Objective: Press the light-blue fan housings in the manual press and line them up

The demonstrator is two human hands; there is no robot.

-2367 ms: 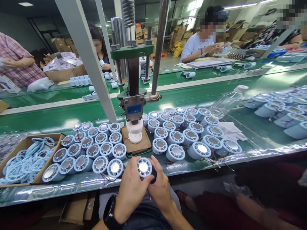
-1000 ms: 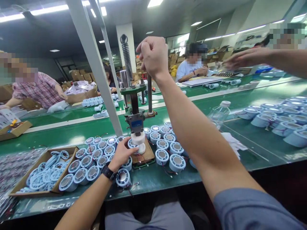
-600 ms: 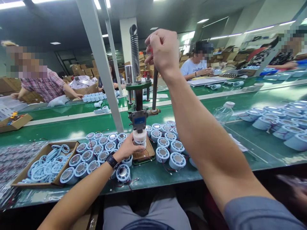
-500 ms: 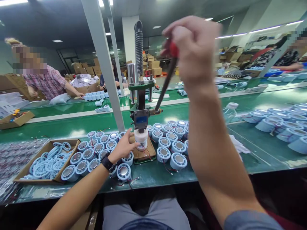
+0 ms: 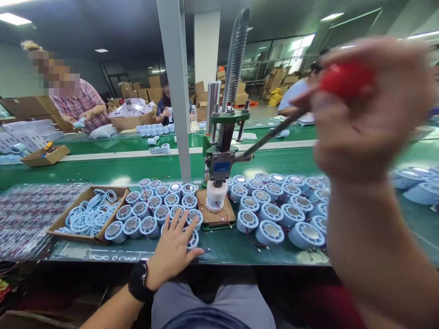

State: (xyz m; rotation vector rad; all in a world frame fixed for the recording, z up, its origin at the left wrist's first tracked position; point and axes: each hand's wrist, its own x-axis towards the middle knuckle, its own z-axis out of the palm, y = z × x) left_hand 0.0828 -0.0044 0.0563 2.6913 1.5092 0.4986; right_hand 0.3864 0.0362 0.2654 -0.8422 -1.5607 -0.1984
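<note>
My right hand (image 5: 366, 105), blurred by motion, is wrapped round the red knob (image 5: 347, 80) of the lever on a green hand press (image 5: 221, 165). Under the press ram, a white piece (image 5: 216, 194) stands on a brown board (image 5: 206, 218), with thin wires at its base. My left hand (image 5: 175, 244) has its fingers spread, over the front of a group of light blue round parts (image 5: 131, 225) left of the press. It holds nothing. More blue parts (image 5: 270, 232) with silvery discs stand right of the press.
A cardboard box (image 5: 103, 238) of blue rings lies left, beside wrapped parts (image 5: 37, 219). A grey post (image 5: 174, 91) rises behind the blue parts. Across the green belt (image 5: 137, 160) several people work, with cartons behind them. Further blue parts (image 5: 423, 192) stand at the far right.
My left hand has moved off the white piece at the press, towards the front, and its fingers have spread. My right hand has swung the lever to the right and lower. The view has shifted.
</note>
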